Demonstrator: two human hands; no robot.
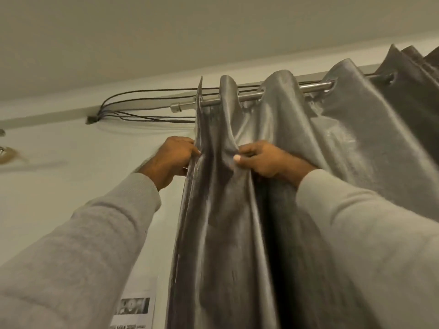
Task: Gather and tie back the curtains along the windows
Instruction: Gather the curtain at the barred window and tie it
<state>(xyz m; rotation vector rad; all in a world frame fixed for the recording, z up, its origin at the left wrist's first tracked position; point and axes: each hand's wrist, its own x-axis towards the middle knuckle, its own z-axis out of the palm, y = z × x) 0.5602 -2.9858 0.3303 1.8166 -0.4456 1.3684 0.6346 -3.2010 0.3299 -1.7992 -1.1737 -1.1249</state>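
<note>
Dark cables [152, 96] run along the wall top from a clip [91, 119] at left. Printed paper [134, 309] hangs on the wall [71, 176], lower centre. Ceiling [166, 32] plain. Blurred fixture [7, 154] at left edge, unidentifiable.

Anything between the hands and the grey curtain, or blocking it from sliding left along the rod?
Nothing visible. The left hand grips the shiny grey curtain's left edge and the right hand pinches a fold. The bare stretch of the metal rod up to its end cap is unobstructed; the black cables run behind.
</note>
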